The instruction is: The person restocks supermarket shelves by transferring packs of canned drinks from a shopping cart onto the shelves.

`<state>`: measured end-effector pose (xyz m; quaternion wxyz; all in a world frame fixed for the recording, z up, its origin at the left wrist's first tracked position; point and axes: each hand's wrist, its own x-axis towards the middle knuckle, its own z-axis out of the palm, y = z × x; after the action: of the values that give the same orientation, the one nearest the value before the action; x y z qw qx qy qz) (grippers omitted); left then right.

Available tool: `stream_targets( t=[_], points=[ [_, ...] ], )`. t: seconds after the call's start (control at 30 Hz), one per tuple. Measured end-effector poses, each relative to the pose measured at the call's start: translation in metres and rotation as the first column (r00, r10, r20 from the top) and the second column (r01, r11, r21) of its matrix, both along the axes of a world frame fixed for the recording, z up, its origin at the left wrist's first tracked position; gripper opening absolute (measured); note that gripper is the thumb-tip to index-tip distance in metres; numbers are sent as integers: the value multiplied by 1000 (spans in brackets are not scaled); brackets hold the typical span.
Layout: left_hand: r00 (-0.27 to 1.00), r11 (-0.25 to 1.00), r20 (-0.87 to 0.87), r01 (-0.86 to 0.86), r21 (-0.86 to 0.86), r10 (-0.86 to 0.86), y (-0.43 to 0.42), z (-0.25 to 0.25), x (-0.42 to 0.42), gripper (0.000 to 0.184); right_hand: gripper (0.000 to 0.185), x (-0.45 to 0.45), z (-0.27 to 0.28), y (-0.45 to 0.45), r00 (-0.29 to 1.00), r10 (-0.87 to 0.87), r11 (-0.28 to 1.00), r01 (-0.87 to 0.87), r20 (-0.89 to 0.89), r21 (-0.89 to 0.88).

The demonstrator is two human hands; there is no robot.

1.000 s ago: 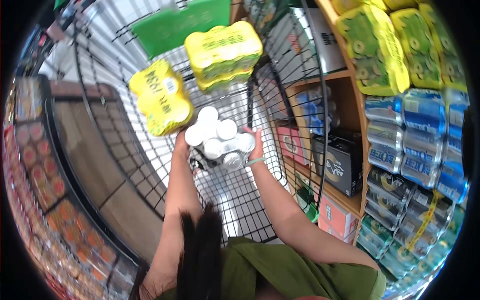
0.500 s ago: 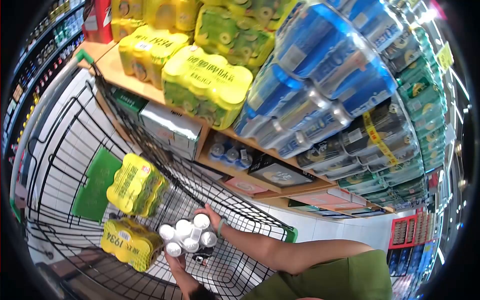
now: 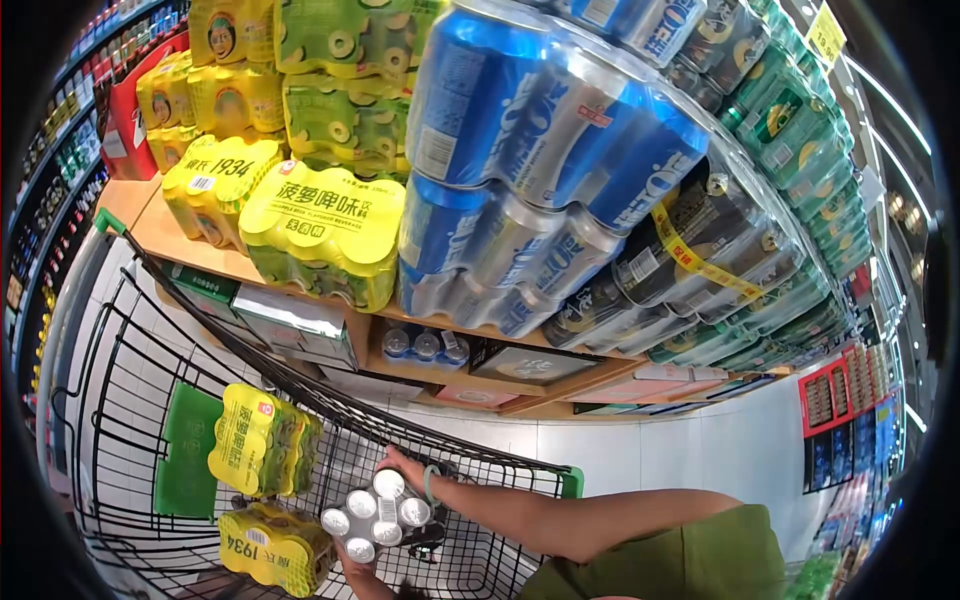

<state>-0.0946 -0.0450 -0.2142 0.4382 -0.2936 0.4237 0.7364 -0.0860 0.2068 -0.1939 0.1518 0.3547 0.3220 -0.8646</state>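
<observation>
A shrink-wrapped pack of cans, silver tops facing up, is held between my two hands over the shopping cart's wire basket. My right hand, with a pale band at the wrist, grips its far side. My left hand holds the near side; its fingers are mostly hidden under the pack. Left of the held pack, inside the cart, lie a yellow-green pineapple beer pack and a yellow "1934" can pack. A small dark item shows near the cans, too unclear to name.
A wooden display shelf runs beyond the cart, stacked with yellow packs, blue-and-silver can packs, dark can packs and green packs. A green panel sits at the cart's left end. Tiled floor lies right of it.
The view has turned, so the shelf sits further left and the cart lower. Both hands still hold the can pack, which now appears a little lower in the view.
</observation>
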Motion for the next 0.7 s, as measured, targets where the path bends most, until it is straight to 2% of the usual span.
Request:
stream_targets(
  t=[0.13,0.23,0.33,0.4,0.47,0.5,0.63,0.67,0.7],
  points=[
    [999,998,-42,22,55,-19,10,8,-12,75,64,1,-11,1,999,-33,998,33,3,-55],
    [997,994,-73,39,98,-32,21,22,-20,75,61,4,-13,-1,1000,4,1000,-4,-10,11],
    [993,989,-104,67,134,-53,30,46,-28,76,58,15,11,3,999,7,997,-4,-43,81],
    [989,983,-133,88,161,-67,41,67,-36,76,54,21,11,4,998,-59,997,61,-36,37],
    [984,978,-159,104,182,-75,48,90,-40,76,50,33,26,7,996,-47,976,63,-82,208],
    [982,975,-170,113,190,-81,51,103,-41,76,48,34,33,11,993,-37,995,47,-113,85],
    [970,964,-221,149,221,-99,67,160,-45,77,48,34,70,10,986,-100,993,106,-133,44],
    [967,961,-232,158,227,-104,71,176,-44,77,48,34,80,11,976,-48,989,76,-210,127],
    [964,958,-243,167,233,-109,76,192,-43,77,50,33,95,12,979,-38,991,62,-198,120]
  ],
)
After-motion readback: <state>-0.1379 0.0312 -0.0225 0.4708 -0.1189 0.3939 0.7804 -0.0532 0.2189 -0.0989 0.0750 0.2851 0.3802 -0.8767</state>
